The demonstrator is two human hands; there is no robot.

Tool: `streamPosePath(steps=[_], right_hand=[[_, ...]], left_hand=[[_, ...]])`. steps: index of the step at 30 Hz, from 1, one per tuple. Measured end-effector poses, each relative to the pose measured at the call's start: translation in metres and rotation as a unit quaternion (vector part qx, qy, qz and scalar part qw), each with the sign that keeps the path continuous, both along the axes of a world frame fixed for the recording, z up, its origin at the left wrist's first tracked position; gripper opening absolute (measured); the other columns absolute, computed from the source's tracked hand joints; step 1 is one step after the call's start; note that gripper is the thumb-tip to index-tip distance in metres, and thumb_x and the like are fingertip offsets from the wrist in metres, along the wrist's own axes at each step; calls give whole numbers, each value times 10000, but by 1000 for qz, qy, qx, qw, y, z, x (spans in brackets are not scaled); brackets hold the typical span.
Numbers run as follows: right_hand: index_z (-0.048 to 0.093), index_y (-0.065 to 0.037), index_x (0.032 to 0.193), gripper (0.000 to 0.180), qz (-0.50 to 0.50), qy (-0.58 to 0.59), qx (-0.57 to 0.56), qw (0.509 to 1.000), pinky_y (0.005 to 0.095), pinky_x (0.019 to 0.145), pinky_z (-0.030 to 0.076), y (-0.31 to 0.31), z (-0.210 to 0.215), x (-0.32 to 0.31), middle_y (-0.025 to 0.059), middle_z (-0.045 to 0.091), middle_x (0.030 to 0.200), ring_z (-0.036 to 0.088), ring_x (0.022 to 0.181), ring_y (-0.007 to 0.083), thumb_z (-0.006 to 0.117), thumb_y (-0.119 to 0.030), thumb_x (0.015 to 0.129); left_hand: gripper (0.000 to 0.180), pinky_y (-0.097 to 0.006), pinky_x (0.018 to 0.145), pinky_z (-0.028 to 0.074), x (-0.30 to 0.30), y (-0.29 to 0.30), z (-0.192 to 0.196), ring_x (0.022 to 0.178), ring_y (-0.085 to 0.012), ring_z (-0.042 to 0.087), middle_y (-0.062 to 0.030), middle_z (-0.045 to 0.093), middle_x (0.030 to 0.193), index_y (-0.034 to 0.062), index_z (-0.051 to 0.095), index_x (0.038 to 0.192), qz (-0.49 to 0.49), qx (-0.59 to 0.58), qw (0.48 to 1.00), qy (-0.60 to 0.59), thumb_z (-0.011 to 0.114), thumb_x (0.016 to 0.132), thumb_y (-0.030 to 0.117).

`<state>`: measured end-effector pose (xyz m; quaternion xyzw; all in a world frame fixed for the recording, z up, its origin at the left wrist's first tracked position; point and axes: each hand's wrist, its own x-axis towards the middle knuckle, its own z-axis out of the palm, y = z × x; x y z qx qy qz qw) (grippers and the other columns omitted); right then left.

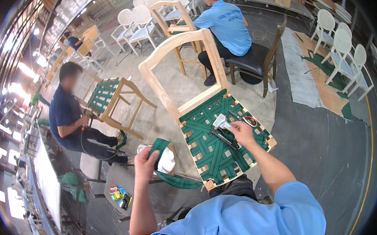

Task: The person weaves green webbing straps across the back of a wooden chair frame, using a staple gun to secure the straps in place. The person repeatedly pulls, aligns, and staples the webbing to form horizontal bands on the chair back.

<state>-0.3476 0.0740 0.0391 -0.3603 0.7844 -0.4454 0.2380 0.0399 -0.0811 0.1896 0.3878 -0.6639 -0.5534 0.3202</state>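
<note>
A bare wooden chair frame (175, 51) stands in front of me, its seat woven with dark green webbing (215, 139). My right hand (241, 132) rests on the seat and grips a metal staple gun (221, 124). Red-handled scissors (248, 120) lie on the webbing just beyond that hand. My left hand (145, 161) is lower left of the seat and pinches a loose strip of green webbing (171, 177), which curves down toward the seat's near corner. A white roll or cloth (166, 160) lies right behind that hand.
A seated person in dark blue (68, 113) works on another webbed chair frame (111, 99) at left. Another person in light blue (225, 26) sits on a dark chair (258, 59) behind. White chairs (338, 45) stand around. A small stool with coloured items (119, 195) is beside me.
</note>
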Motion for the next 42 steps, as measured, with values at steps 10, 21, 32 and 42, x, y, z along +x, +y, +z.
streamPosePath(steps=[10,21,32,42], right_hand=[[676,38,1153,220,185,-340,-143,911,280,665,542,-41,64,33,19,686,877,653,750,96,720,-126,1014],[719,27,1105,182,32,-241,-149,958,299,663,524,-98,23,-73,43,703,821,642,698,118,753,-55,946],[742,5,1035,169,-101,-152,-217,959,373,775,552,-184,-20,-140,156,732,931,718,849,271,773,-101,908],[737,-2,1007,162,-123,-133,-224,958,398,781,562,-205,3,-145,152,685,963,714,873,322,777,-98,884]], left_hand=[[202,-306,662,523,-175,-10,-8,719,-109,645,-72,735,782,-6,769,1037,-179,-168,949,-198,790,922,159],[164,-321,753,611,-300,-93,-85,846,-169,711,-74,743,961,20,628,1156,-284,165,919,-220,679,1007,69],[238,-284,500,488,-410,-136,-102,521,-115,578,-20,619,672,13,708,992,-165,47,945,-279,635,1062,228],[334,-323,516,506,-420,-152,-86,514,-137,628,-64,662,630,8,739,943,-138,-143,925,-325,665,1038,319]])
